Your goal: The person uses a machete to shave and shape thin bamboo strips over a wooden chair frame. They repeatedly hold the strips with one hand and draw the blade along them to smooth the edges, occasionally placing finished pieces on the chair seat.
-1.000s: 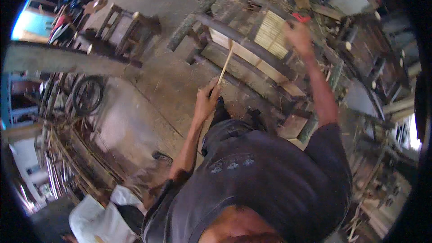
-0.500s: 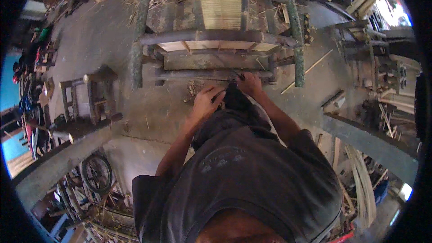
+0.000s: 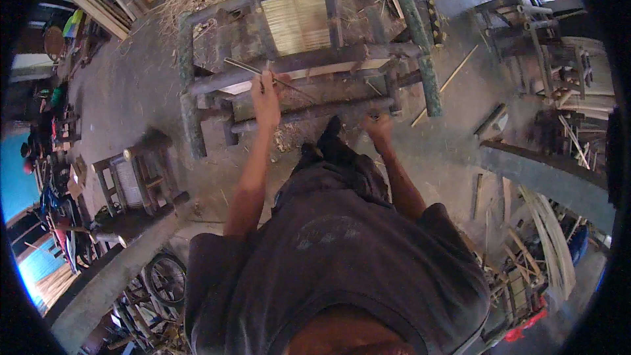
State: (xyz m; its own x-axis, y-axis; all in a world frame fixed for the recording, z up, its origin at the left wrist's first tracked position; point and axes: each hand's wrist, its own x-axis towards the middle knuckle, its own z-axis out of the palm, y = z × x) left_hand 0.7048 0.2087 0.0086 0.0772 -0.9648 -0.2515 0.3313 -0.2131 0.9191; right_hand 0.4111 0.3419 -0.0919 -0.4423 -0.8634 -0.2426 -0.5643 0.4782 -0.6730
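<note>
Currently, I see left hand (image 3: 265, 97) pinching thin strips (image 3: 240, 64), ends jutting either side, over front rail (image 3: 322, 58) in view; right hand (image 3: 378, 130) curled, hold unclear; floor (image 3: 437, 148) spreads toward beam (image 3: 545, 169).

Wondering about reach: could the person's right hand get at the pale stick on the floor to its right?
Likely yes, with bending: only floor shows between the right hand and the near end of the pale stick, though a mottled green leg hides part.
</note>
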